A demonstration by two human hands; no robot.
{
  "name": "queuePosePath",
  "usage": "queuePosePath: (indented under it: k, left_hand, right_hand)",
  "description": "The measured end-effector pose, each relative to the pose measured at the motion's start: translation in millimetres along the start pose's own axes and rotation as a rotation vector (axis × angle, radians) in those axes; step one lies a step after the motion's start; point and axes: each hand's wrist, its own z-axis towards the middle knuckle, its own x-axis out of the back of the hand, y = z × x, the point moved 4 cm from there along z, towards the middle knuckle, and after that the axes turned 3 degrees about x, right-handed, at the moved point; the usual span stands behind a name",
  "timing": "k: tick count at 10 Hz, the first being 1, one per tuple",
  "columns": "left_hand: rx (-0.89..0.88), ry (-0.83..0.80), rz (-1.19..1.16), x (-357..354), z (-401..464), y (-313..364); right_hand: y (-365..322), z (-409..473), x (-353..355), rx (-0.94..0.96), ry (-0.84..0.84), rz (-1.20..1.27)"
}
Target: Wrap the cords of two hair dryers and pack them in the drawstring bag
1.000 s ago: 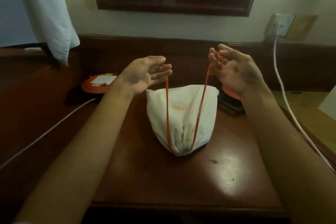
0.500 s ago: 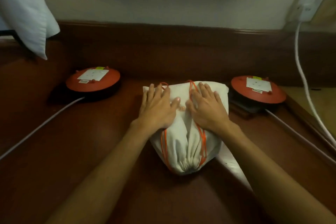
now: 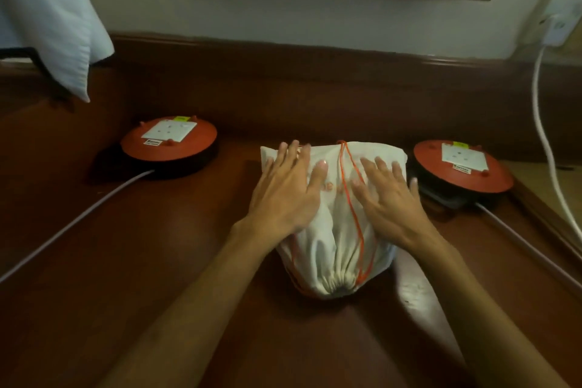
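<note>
1. Dark polished wood forms the desk (image 3: 126, 293), which runs back to a raised ledge under a pale wall.
2. Directly beneath both palms lies the drawstring bag (image 3: 333, 249), filled and cinched.
3. Left hand (image 3: 283, 195) and right hand (image 3: 389, 198) rest flat on it, fingers spread, gripping nothing.
4. Its long axis runs away from the wrists: gathered mouth nearest the person, squared bottom beyond the fingertips.
5. Orange cord (image 3: 354, 208) loops loose between the hands.
6. The cloth looks soft, with hard lumps likely inside; probably best lifted by the gathered neck or cradled underneath.
7. Outboard of each hand sits an orange-topped reel (image 3: 170, 142).
</note>
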Motion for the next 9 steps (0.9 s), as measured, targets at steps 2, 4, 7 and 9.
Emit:
queuePosePath:
  k: [2, 4, 7, 9]
  left_hand:
    - [-0.008, -0.103, 0.096, -27.5, -1.5, -14.4]
    - [-0.003, -0.1, 0.151, -25.0, 48.3, -29.2]
    - [-0.002, 0.003, 0.022, -19.4, 83.9, -49.6]
    - [-0.13, 0.25, -0.865, 19.2, 77.7, -62.6]
  right_hand:
    - [5.5, 6.8, -26.4, 0.003, -0.028, 0.103]
    - [1.2, 56.1, -36.2, -0.001, 0.018, 0.048]
    - [-5.7, 86.9, -41.4, -0.051, 0.052, 0.039]
    - [2.9, 88.6, -24.7, -0.078, 0.043, 0.331]
